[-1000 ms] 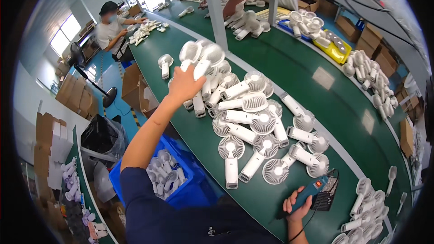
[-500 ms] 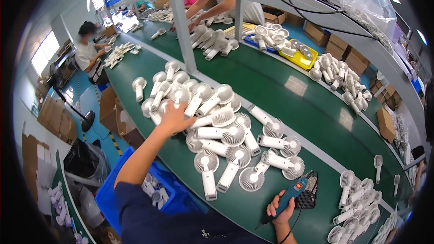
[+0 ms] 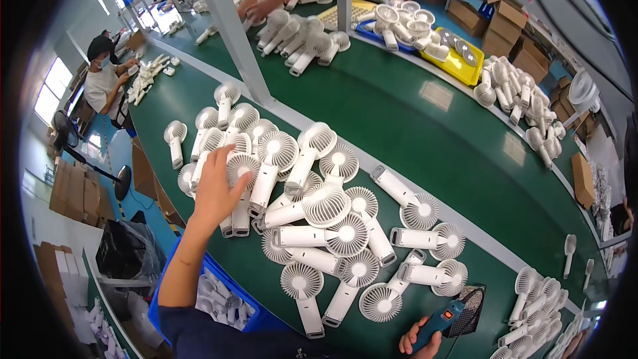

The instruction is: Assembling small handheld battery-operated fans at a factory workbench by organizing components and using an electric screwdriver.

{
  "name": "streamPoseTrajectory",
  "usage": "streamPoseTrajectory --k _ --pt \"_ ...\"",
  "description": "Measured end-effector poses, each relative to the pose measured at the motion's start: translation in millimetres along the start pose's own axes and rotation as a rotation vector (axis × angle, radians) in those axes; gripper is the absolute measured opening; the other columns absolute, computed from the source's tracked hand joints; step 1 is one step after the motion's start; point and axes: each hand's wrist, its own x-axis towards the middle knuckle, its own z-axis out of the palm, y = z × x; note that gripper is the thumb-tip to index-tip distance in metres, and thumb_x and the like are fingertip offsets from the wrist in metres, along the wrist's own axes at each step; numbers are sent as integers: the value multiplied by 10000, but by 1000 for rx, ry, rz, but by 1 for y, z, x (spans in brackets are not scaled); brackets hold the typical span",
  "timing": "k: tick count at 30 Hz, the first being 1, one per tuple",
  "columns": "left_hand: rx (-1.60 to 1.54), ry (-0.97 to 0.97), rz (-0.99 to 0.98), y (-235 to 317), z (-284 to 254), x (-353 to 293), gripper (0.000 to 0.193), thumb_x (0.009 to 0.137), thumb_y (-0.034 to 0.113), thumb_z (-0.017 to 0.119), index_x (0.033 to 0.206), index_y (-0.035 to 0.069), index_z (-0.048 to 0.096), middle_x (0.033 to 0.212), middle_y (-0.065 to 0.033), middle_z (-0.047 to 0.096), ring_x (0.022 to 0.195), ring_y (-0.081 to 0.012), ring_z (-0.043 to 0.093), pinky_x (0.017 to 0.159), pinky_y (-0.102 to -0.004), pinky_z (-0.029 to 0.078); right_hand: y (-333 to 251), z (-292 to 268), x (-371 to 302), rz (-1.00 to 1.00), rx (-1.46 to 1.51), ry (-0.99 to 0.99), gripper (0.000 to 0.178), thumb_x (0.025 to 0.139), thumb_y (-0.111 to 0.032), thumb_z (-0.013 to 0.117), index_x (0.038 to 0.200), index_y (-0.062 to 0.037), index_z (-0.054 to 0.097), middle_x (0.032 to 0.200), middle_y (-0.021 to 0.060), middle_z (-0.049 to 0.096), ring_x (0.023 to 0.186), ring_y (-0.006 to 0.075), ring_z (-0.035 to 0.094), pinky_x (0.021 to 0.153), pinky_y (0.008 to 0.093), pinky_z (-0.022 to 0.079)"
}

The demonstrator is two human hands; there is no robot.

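Observation:
White handheld fans point(image 3: 347, 234) with round ribbed heads lie in a loose heap on the green worktop. At the heap's left side, my left hand point(image 3: 216, 189) reaches over with thumb and fingers apart. A fan head point(image 3: 242, 167) sits between its thumb and fingertips; whether they touch it I cannot tell. Near the lower edge, my right hand point(image 3: 420, 344) wraps round a teal electric screwdriver point(image 3: 438, 324) with an orange switch and a cord. Its tip is out of sight. Just behind it stands a black tray point(image 3: 473, 312) of small pieces.
A grey metal post point(image 3: 232, 33) rises beyond the heap. More fans point(image 3: 535, 306) are piled at right. A yellow tray point(image 3: 468, 70) holds fan parts at the back. By my left arm stands a blue bin point(image 3: 249, 319). Co-workers' hands point(image 3: 266, 5) work across the bench.
My view has shifted, and the heap appears larger and lower. My left hand has moved left along the heap, its thumb spreading. My right hand, still holding the screwdriver, sits lower in view.

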Motion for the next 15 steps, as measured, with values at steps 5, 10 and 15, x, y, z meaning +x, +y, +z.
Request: streamPoseTrajectory --k 5,10,15 --pt "341 119 60 0 19 19 514 780 261 655 1192 16 470 1150 -203 483 1058 -358 469 927 -426 349 -5 12 2 11 -90 98 527 816 -510 562 1103 -92 418 704 65 470 414 168 421 419 303 385" --pt "-61 39 359 28 69 155 573 744 305 697 1195 34 470 1180 -186 487 1105 -345 464 952 -433 342 -6 17 -3 -78 -115 124 500 857 -401 556 1137 -16 402 722 104 494 434 184 440 419 326 400" --pt "197 15 191 -39 172 305 859 635 472 744 1315 99 376 1377 -291 254 1258 -443 289 1012 -488 306 -16 39 1 11 -149 134 424 887 -341 530 1128 -15 405 729 97 489 512 173 452 461 319 385"
